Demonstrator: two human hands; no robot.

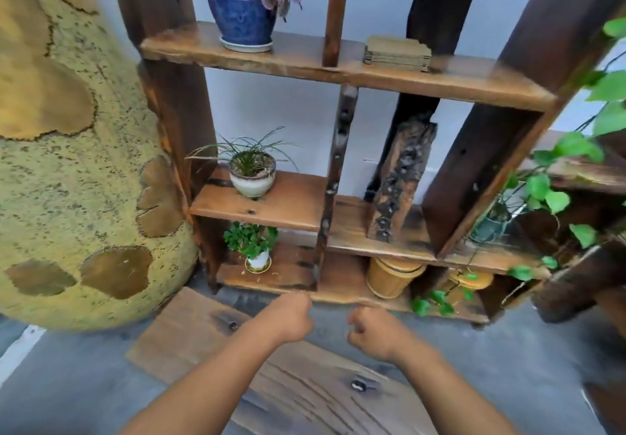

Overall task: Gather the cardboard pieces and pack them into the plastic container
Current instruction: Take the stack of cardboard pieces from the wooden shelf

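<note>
1. The gathering step looks barely begun: the stack of cardboard pieces [397, 53] sits on the top shelf [305, 58] of the wooden shelf unit, to the right of the thin upright post and well apart from the blue pot [241, 16] on the same board.
2. No plastic container can be made out in this view; 2 tan lidded tubs [393, 275] stand on the bottom shelf, but their material is not clear enough to call them the target.
3. The left hand [291, 316] is curled into a loose fist, its grip pressed together around nothing visible.
4. The right hand [369, 331] is likewise curled with fingers folded in, and it appears empty.
5. Both forearms reach forward and slightly inward, so the 2 fists sit near each other, low in front of the bottom shelf and above the wooden plank [210, 336] on the floor.
6. The stack is far above both hands, so the next move likely calls for raising 1 or both arms to the top shelf and opening the fingers.
7. Taking the whole stack at once would probably need support from below or both sides, since loose pieces could slide apart.
</note>
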